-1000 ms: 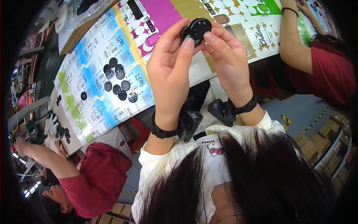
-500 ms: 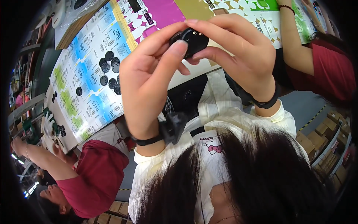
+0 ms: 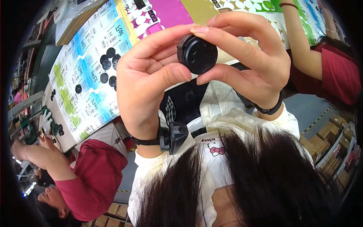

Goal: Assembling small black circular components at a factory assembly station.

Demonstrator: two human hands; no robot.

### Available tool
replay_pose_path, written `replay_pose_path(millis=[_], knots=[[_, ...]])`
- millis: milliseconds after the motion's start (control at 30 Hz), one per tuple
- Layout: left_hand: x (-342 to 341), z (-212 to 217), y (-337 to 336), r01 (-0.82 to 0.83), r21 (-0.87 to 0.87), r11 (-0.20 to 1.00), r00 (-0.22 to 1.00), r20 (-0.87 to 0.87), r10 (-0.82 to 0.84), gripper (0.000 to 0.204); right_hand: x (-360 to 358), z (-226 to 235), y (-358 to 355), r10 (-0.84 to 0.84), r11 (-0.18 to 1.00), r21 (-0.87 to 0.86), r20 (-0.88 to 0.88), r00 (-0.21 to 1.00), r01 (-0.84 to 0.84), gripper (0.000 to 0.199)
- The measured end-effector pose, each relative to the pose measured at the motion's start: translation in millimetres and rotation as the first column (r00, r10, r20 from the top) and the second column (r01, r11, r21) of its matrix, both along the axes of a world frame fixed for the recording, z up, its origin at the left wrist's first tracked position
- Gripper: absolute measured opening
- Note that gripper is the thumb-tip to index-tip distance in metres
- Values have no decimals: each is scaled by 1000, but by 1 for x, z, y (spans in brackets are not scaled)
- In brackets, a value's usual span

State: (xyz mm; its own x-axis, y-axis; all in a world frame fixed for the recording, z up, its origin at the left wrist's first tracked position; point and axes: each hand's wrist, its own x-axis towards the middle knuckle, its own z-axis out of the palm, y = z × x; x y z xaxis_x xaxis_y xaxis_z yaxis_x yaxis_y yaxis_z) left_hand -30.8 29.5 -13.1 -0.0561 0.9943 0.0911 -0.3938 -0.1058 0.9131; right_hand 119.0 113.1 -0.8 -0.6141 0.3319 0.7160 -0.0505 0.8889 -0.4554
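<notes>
A round black plastic part (image 3: 201,56), thick like a puck, is raised above the table's near edge. Small holes show on its flat face, which is turned toward me. My left hand (image 3: 145,77) grips it from the left, fingers behind the upper rim and thumb at the lower left. From the other side my right hand (image 3: 257,56) pinches the rim, index finger on top and thumb beneath. Both hands are closed on this one part. Left of my hands, several similar black discs (image 3: 104,78) lie loosely grouped on the printed sheets.
Printed sheets (image 3: 92,85) in blue, white and green cover the table at left; a magenta sheet (image 3: 176,15) lies at the far side. A wooden-edged board (image 3: 70,32) stands far left. Co-workers in red sit left (image 3: 89,178) and right (image 3: 338,77). Cardboard boxes (image 3: 329,132) fill shelves at right.
The black part has been turned so its face with holes shows more fully. My left thumb has slid off that face to the lower rim. Both hands have spread slightly.
</notes>
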Motion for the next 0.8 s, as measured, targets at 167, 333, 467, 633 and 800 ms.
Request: replay_pose_path(millis=[167, 333, 467, 633, 800], knots=[[-2, 3, -4, 16, -62, 998, 999, -26, -18, 50, -1, 3, 0, -13, 999, 30, 27, 1000, 12, 48], [-3, 3, -6, 15, -24, 1000, 997, -74, -17, 47, 1, 7, -1, -5, 998, 59, 127, 992, -2, 47], [3, 8, -8, -62, -51, 997, 992, -109, 57, 42, 7, 29, -9, -86, 962, -227, 284, 955, 154, 33], [19, 17, -12, -219, -49, 974, 955, -216, 204, 35, 4, 24, -7, -82, 977, -169, 264, 961, 130, 31], [26, 20, -10, -287, -16, 958, 926, -261, 273, 29, 7, 30, -3, -68, 963, -236, 255, 964, 130, 31]])
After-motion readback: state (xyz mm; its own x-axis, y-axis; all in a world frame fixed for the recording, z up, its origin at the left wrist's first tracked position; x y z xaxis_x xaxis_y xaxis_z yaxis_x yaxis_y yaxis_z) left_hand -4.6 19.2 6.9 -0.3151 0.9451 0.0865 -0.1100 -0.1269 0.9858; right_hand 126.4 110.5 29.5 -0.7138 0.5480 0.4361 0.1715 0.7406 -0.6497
